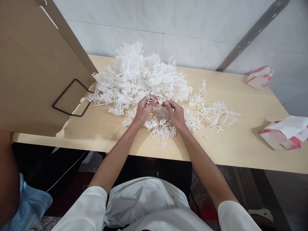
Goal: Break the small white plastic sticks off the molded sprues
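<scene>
A large heap of thin white branched pieces (pixel 141 75), bristling with short sticks, lies on the table in front of me. My left hand (pixel 143 111) is closed on a curved white strand (pixel 149 97) at the heap's near side. Just to its right, my right hand (pixel 176 114) is pinched, thumb against fingers; what sits between the fingertips is too small to make out. Below and between both hands lie many short loose white sticks (pixel 161 129). Barer, tangled white strands (pixel 218 115) are spread to the right of the heap.
A brown board (pixel 36 73) with a black wire frame (pixel 69 114) stands on the left of the pale table (pixel 231 141). Two red-and-white paper packets, one farther (pixel 260 78) and one nearer (pixel 284 134), sit at right. Behind is a tiled wall (pixel 192 29). Another person's arm (pixel 8 179) shows at left.
</scene>
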